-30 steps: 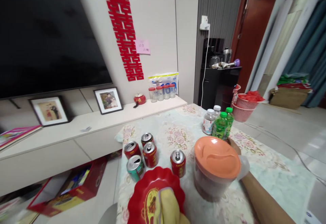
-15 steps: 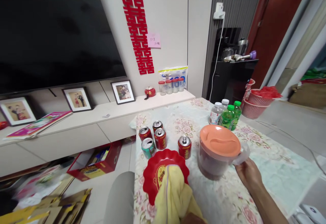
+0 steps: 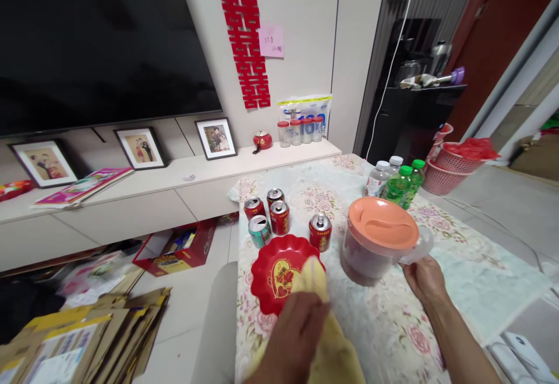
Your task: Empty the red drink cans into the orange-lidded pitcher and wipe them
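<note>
My left hand (image 3: pixel 299 329) is closed around a yellow cloth (image 3: pixel 338 352), which hangs down toward the lower edge of the view. One corner of the cloth sticks up over the red scalloped plate (image 3: pixel 262 273). At the right, my right hand (image 3: pixel 425 279) has its fingers curled at the handle of a clear plastic pitcher (image 3: pixel 364 259) with an orange lid (image 3: pixel 384 224). The pitcher stands upright on the flowered tablecloth (image 3: pixel 388 326). Behind the plate are several drink cans, among them a teal can (image 3: pixel 259 233) and a red can (image 3: pixel 320 233) set apart.
Several bottles, including a green bottle (image 3: pixel 399 186), stand at the table's far right. A low white cabinet (image 3: pixel 174 183) runs along the wall with picture frames and red-lidded jars (image 3: pixel 296 134). Flattened cardboard (image 3: pixel 100 337) and a red box (image 3: pixel 179 247) lie on the floor to the left.
The camera view has tilted down slightly. My left hand has come further into view and the cloth has drawn back, baring more of the plate. My right hand stays at the pitcher handle.
</note>
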`<state>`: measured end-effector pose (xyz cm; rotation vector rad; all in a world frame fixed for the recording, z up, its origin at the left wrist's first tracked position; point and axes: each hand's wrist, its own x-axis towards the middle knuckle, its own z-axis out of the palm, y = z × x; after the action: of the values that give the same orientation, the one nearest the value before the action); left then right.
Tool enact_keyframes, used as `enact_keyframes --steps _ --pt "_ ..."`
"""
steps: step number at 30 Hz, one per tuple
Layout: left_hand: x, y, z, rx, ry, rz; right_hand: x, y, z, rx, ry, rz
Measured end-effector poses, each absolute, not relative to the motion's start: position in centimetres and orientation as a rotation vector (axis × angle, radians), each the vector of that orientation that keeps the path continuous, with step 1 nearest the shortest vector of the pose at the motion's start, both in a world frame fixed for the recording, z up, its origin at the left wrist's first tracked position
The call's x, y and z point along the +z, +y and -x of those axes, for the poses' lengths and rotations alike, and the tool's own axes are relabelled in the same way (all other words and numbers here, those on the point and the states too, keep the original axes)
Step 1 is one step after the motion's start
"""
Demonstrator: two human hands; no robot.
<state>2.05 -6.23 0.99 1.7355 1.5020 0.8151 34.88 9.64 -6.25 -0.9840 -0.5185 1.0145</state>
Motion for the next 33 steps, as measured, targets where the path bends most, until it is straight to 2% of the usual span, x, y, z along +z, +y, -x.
enact_keyframes --steps 6,10,14,18,22,25,29,33 --pt "-2.3 -8.2 -4.1 0.418 1.376 -1.483 -6.4 9.5 -35.0 1.005 -0.499 0.98" --pt "-1.8 -7.9 -3.8 0.455 1.246 -1.679 -6.5 9.6 -35.1 1.004 -0.502 0.976" --pt "3.0 -7.5 -1.9 0.525 1.087 -1.814 -6.6 9.7 -35.2 0.997 -0.505 0.973" --pt "6.3 -2.6 0.0 0.822 1.385 -1.89 -6.5 9.9 -35.2 0.985 -0.509 0.97" --pt "5.0 4.4 0.3 0.942 1.559 -1.779 -6.5 10.0 -35.0 0.984 -0.51 0.974" --pt "3.1 8.2 -0.5 0.926 1.414 -1.773 -6.5 10.0 -35.0 0.976 -0.513 0.979" --pt "1.5 11.1 -1.9 0.911 1.235 -1.783 -6.5 9.9 -35.0 0.982 -0.522 0.995" --pt "0.7 12.2 -3.0 0.93 1.256 -1.78 -6.4 9.8 -34.9 0.997 -0.555 1.002"
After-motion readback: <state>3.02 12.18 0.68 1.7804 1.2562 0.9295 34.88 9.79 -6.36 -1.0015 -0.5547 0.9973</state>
